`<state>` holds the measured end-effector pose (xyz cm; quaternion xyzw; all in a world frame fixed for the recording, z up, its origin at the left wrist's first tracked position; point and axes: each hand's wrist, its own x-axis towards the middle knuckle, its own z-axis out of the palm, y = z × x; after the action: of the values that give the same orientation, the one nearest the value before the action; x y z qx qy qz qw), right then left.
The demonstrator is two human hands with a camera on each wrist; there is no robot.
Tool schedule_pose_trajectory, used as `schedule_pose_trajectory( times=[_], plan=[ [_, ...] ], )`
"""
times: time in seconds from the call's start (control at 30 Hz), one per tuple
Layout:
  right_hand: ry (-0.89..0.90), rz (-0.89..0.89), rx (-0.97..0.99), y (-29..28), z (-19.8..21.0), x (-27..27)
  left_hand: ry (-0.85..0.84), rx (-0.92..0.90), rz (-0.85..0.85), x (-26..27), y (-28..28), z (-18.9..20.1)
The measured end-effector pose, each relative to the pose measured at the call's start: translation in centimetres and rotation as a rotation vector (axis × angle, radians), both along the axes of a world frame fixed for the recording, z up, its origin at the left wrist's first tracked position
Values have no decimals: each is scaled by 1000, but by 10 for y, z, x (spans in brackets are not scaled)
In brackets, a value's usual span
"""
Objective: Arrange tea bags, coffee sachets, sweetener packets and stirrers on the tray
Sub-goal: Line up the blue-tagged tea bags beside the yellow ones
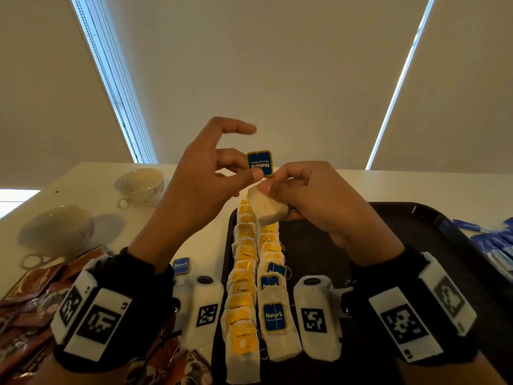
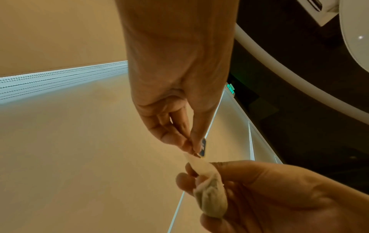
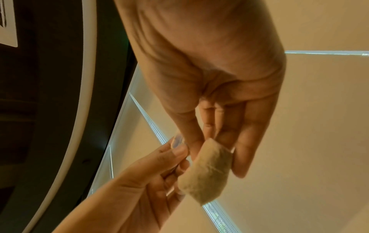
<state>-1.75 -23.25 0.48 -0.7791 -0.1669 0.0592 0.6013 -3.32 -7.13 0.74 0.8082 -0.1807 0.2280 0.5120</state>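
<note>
Your left hand (image 1: 194, 184) pinches the tag (image 1: 259, 163) and your right hand (image 1: 313, 195) pinches the bag (image 1: 268, 208); pull hard and the string may snap

We cannot read the small print on the yellow tags (image 1: 241, 295), our wrists hide part of the tray (image 1: 433, 218), and the frame edges cut off the sachets (image 1: 25, 309) at left and blue packets (image 1: 497, 240) at right.
</note>
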Motion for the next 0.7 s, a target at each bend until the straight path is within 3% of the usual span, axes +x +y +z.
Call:
schedule_pose_trajectory(
  times=[0.17, 0.37, 0.57, 0.7],
  plan=[
    [36, -54, 79, -3, 3, 1, -53, 16, -51, 0, 0, 0],
    [79, -107, 200, -10, 9, 2, -155, 220, -13, 0, 1, -1],
    [28, -137, 194, -8, 7, 2, -66, 155, -51, -1, -3, -2],
    [24, -123, 206, -8, 8, 0, -75, 134, 9, -1, -4, -1]
  ],
)
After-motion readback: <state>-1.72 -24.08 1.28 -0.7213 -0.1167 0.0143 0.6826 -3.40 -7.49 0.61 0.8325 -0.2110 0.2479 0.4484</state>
